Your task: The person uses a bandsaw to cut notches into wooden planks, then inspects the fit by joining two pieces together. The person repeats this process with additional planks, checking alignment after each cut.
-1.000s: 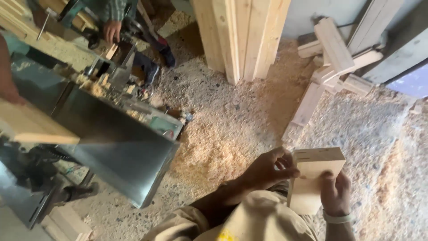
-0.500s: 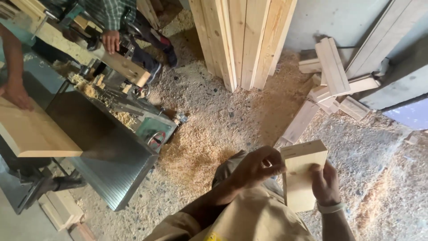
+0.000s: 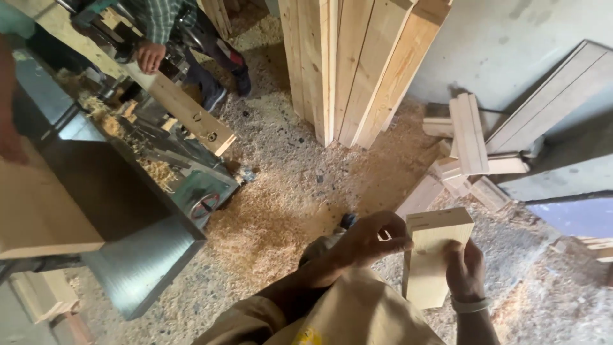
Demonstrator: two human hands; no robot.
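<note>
A pale rectangular wood block [image 3: 429, 259] is held upright in front of me over the sawdust floor. My right hand [image 3: 465, 271], with a band on its wrist, grips the block's right side. My left hand [image 3: 370, 239], coming out of a tan sleeve, pinches the block's upper left edge with curled fingers. The block's lower end sits against my tan clothing.
A grey metal woodworking machine [image 3: 137, 255] covered in shavings stands at left. One person's hand [image 3: 151, 56] rests on a long plank [image 3: 185, 118] on it; another person's hand [image 3: 9, 142] is on a board [image 3: 38, 217]. Upright planks [image 3: 357, 64] and offcuts [image 3: 469, 144] lie ahead.
My view has shifted slightly, while both hands keep the block in about the same place. The board at left has slid along the machine, toward me.
</note>
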